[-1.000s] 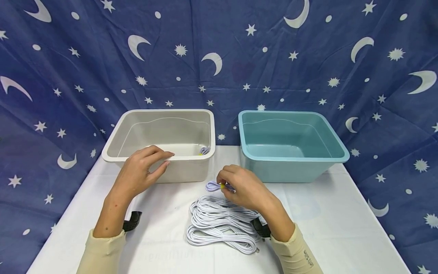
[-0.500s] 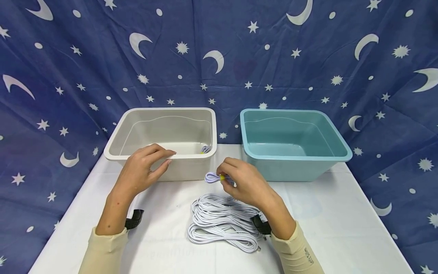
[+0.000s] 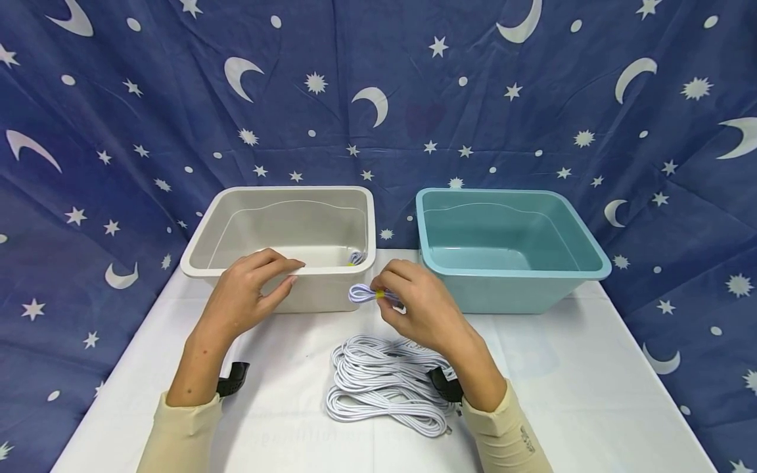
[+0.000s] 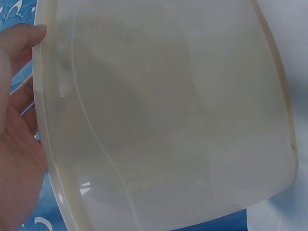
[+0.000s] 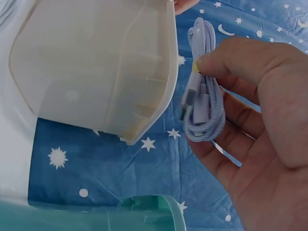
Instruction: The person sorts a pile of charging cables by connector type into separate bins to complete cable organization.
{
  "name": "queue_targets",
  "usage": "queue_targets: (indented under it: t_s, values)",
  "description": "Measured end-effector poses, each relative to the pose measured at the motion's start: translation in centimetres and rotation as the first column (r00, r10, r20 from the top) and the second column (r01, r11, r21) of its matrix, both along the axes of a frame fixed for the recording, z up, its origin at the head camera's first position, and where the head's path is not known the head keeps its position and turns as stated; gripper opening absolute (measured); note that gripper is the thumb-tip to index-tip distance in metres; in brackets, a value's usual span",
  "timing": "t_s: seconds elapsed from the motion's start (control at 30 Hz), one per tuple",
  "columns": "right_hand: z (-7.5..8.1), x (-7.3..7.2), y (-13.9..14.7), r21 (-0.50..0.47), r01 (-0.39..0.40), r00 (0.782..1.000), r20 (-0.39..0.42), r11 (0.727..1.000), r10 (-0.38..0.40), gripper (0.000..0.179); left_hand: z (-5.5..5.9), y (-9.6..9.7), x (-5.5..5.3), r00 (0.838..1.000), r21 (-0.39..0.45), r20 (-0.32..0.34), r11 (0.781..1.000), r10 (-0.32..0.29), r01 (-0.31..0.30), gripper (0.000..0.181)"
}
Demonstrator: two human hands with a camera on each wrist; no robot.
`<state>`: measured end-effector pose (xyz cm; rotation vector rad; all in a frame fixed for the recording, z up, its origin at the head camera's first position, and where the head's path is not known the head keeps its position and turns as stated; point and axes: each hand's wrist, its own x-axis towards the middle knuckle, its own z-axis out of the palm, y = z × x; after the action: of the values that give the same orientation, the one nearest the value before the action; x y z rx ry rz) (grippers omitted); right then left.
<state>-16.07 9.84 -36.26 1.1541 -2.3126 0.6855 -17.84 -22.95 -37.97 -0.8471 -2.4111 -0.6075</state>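
Note:
My right hand (image 3: pixel 422 305) pinches a coiled pale-lilac USB cable (image 5: pixel 204 106), bound with a yellow tie, between thumb and fingers. It is held above the table, in front of the gap between two bins; its metal plug shows in the right wrist view. My left hand (image 3: pixel 245 292) rests at the front rim of the beige bin (image 3: pixel 331 289), fingers loosely extended over the edge, thumb on the outer side. Another small coiled cable (image 3: pixel 357 258) with a yellow tie lies inside that bin, at its right. Below my right hand, white coiled cables (image 3: pixel 378 381) lie on the table.
A teal bin (image 3: pixel 503 292) stands right of the beige one, a narrow gap between them. Both sit at the back of the white-covered table (image 3: pixel 284 407), before a blue star-and-moon curtain (image 3: pixel 408 118). My right wrist's black camera mount (image 3: pixel 445 386) hangs over the white coils.
My right hand has lifted the lilac cable off the table and carried it up and slightly left, toward the beige bin. The left hand stays at the rim.

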Motion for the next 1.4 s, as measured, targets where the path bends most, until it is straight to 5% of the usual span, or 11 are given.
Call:
queue_targets:
  t_s: [0.83, 1.4]
  values:
    - [-0.1, -1.9, -3.4, -0.177, 0.102, 0.984, -0.127, 0.979, -0.125, 0.015, -0.3, 0.2, 0.1, 1.000, 0.022, -0.009, 1.000, -0.007, 0.007, 0.022]
    - [0.4, -4.0, -5.2, -0.126, 0.105, 0.977, -0.173, 0.986, -0.126, 0.015, -0.1, 0.1, 0.0, 1.000, 0.003, -0.016, 1.000, -0.005, 0.005, 0.022]
